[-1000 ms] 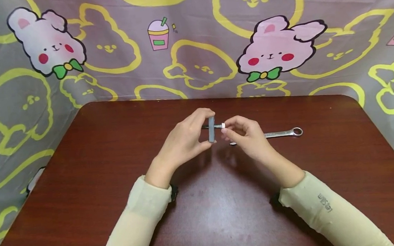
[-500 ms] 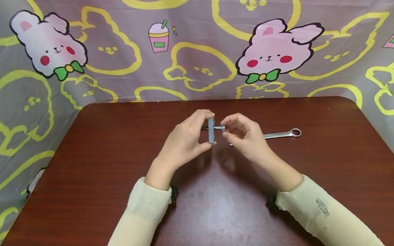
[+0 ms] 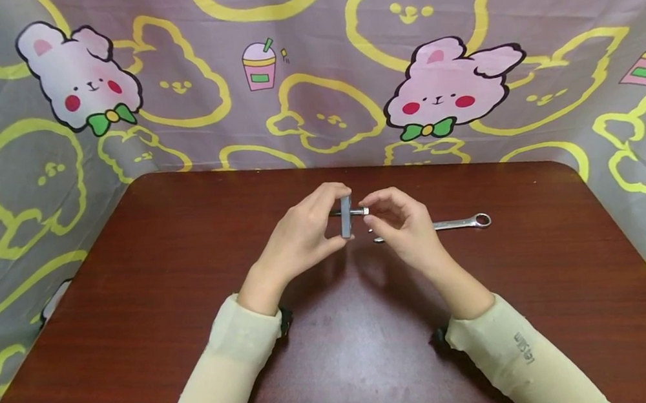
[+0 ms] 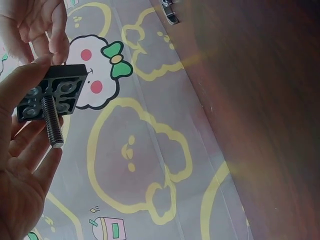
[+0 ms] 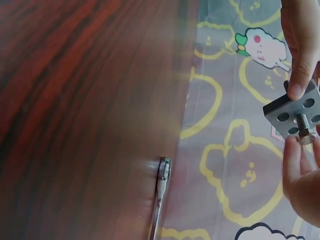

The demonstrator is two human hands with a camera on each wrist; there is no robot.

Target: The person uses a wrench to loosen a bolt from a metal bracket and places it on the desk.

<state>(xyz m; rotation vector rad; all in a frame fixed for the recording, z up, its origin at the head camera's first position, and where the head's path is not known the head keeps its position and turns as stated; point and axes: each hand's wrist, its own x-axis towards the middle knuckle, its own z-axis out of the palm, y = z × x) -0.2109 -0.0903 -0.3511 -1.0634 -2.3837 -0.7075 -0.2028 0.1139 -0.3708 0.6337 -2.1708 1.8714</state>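
My left hand holds a small grey metal plate on edge, thumb below and fingers above. In the right wrist view, round holes show in the plate. A bolt passes through its middle; the threaded shank sticks out on the left hand's side. The hex head stands off the plate on the other side. My right hand has its thumb and curled fingertips around the bolt head; one finger is blurred in the right wrist view. Behind the right hand, a combination wrench lies partly hidden.
The brown wooden table has rounded far corners. A patterned cloth with cartoon rabbits hangs behind the table and along its sides.
The right thumb and fingertips have shifted about the bolt head, from a close pinch to a slightly wider hold. The left hand keeps the plate nearly in place. The head view has tilted slightly.
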